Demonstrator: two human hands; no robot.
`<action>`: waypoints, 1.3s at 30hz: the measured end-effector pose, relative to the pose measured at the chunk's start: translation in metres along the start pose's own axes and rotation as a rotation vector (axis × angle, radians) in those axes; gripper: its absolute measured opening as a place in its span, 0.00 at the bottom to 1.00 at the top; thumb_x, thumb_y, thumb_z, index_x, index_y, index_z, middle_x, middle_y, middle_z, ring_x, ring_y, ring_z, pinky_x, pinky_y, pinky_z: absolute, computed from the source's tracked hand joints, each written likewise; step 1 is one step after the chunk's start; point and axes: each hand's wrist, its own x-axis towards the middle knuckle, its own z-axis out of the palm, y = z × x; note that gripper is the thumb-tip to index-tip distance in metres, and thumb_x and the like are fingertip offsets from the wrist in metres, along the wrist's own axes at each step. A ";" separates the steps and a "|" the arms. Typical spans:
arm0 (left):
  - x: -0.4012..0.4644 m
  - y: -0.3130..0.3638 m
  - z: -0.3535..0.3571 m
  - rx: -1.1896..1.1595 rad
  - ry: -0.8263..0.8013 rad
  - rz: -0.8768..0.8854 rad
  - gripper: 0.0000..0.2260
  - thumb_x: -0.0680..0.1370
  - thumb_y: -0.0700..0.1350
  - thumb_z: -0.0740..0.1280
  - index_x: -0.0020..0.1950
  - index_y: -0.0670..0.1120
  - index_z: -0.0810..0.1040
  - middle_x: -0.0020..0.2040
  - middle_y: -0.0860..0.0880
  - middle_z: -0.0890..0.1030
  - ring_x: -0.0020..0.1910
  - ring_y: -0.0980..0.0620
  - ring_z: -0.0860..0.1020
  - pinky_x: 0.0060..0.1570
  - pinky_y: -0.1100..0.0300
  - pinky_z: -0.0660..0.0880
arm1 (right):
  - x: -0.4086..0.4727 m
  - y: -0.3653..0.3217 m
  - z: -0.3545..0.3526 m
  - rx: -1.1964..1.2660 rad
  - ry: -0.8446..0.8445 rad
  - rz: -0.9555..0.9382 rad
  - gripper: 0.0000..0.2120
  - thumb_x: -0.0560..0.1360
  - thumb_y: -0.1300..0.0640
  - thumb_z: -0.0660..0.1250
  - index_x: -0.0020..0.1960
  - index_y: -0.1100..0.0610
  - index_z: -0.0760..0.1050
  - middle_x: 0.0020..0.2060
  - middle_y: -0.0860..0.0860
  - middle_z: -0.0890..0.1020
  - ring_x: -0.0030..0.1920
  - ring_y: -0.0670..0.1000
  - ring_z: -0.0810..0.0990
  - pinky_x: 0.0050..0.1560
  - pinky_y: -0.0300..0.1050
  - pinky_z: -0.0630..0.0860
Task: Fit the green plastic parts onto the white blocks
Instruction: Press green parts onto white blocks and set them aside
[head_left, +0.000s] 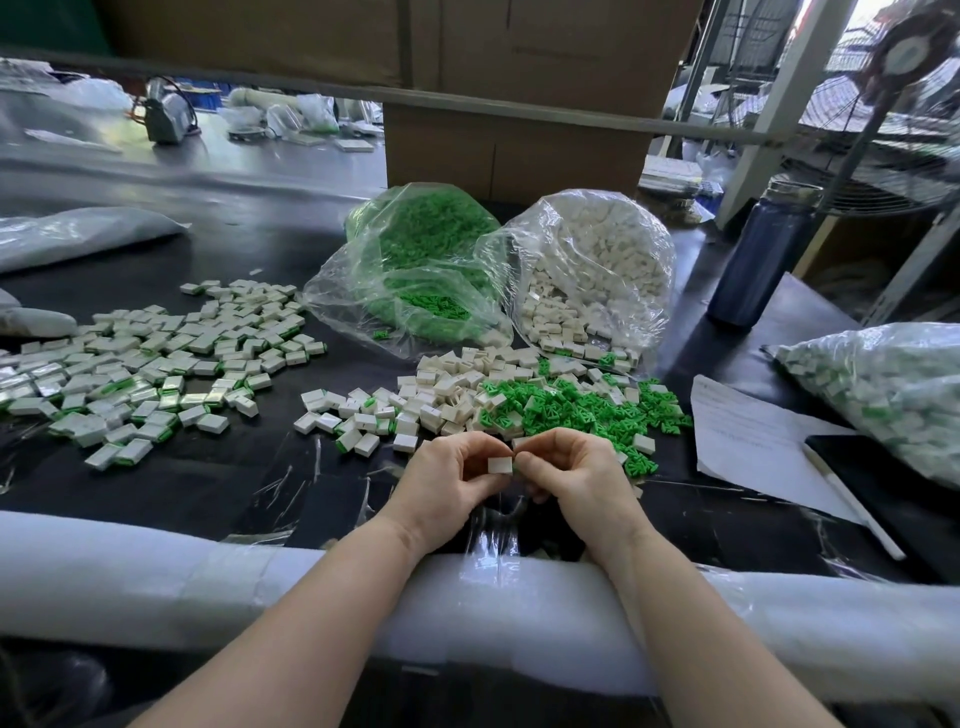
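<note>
Both hands meet over the black counter (218, 483): the left hand (447, 483) pinches a white block (500, 465), and the right hand (571, 475) pinches its green-edged side. The printed sheet (748, 431) is unreadable.

A small-parts assembly bench in a factory or workshop, judging by bulk stock and packing goods. Clear plastic bag of loose green plastic parts (426, 260) lying open beside a clear plastic bag of small white blocks (597, 260), both spilling onto a black work table (249, 483) with a white foam-padded front edge (156, 571). A broad spread of finished white blocks with green inserts (145, 374) at the left. Large brown cardboard cartons (514, 93) stacked behind, a metal-caged industrial fan (893, 114) at the right, more bagged goods on a far bench.
</note>
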 end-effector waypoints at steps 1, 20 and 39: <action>0.000 0.000 0.000 0.010 0.010 -0.002 0.08 0.72 0.40 0.72 0.48 0.49 0.79 0.44 0.50 0.82 0.44 0.54 0.80 0.49 0.66 0.76 | 0.000 0.000 0.000 0.018 -0.004 0.001 0.04 0.72 0.67 0.69 0.41 0.60 0.79 0.28 0.49 0.81 0.28 0.44 0.78 0.30 0.35 0.75; 0.000 0.000 -0.004 0.047 -0.064 -0.066 0.05 0.76 0.42 0.67 0.48 0.44 0.82 0.42 0.47 0.83 0.41 0.56 0.78 0.48 0.65 0.75 | -0.001 -0.002 0.000 -0.121 -0.099 0.029 0.11 0.73 0.66 0.68 0.34 0.56 0.76 0.25 0.48 0.77 0.26 0.41 0.74 0.29 0.33 0.71; 0.000 -0.003 0.002 0.216 0.074 0.079 0.05 0.75 0.43 0.69 0.50 0.46 0.79 0.44 0.53 0.78 0.43 0.58 0.77 0.43 0.77 0.69 | -0.001 0.000 -0.001 0.031 -0.001 0.007 0.05 0.71 0.67 0.70 0.40 0.59 0.79 0.29 0.49 0.82 0.30 0.44 0.80 0.31 0.34 0.75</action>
